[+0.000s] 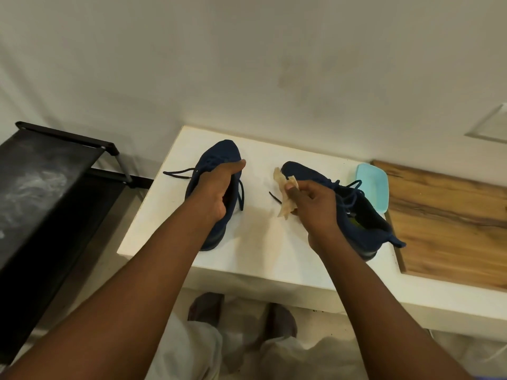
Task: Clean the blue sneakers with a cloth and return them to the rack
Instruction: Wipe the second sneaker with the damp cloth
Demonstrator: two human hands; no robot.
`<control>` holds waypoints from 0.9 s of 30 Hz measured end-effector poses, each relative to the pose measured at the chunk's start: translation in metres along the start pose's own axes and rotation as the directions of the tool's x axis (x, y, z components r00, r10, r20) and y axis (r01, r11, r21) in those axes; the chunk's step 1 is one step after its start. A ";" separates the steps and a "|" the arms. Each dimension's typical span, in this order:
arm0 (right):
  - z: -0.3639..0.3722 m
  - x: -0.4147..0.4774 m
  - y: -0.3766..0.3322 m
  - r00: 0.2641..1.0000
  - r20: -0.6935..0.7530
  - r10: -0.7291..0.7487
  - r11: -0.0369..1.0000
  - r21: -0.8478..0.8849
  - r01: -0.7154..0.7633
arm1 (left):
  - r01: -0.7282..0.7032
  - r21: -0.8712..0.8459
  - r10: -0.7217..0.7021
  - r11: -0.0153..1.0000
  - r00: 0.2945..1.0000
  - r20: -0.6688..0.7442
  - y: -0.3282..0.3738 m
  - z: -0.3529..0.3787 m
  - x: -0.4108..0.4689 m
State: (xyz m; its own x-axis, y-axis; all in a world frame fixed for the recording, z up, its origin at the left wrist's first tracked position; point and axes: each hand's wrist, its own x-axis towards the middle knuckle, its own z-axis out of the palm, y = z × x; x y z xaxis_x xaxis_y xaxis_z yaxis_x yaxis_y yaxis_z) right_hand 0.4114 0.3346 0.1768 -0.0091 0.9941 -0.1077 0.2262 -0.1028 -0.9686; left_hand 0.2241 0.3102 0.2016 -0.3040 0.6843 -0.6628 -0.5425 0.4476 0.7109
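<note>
White laminate tabletop [260, 250] lies under both outstretched forearms: the left hand [216, 187] grips one dark blue knit sneaker [216, 152] at its collar, thumb along the tongue, while the right hand [315, 207] pinches a crumpled beige cloth [285, 187] between the shoes, with the second dark blue sneaker [365, 223] just beyond its wrist. Wiping well probably means bracing the gripped shoe, tilting it toward the cloth and minding the loose laces. A black fabric-shelved rack [41, 174] stands well left of the left hand.
</note>
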 end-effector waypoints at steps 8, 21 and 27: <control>-0.003 -0.001 -0.008 0.998 -0.057 -0.022 0.999 0.037 0.025 | -0.061 0.031 0.060 0.998 0.998 0.029 -0.003 -0.004 -0.026; -0.021 -0.018 0.003 0.922 0.126 -0.366 0.785 -0.491 0.379 | 0.070 0.235 -0.118 0.970 0.973 0.197 -0.032 0.012 -0.049; -0.008 -0.047 0.009 0.900 0.267 -0.345 0.749 -0.500 0.435 | -0.046 0.403 -0.013 0.914 0.990 0.142 -0.034 0.007 -0.041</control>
State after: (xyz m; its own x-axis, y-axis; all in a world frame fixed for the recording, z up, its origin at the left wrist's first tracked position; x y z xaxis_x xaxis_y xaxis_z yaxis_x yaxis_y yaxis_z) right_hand 0.4219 0.2873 0.1746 -0.3460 0.9213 0.1775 0.6524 0.3723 -0.6601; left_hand 0.2610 0.2710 0.2066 -0.1825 0.7534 -0.6318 -0.1665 0.6096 0.7750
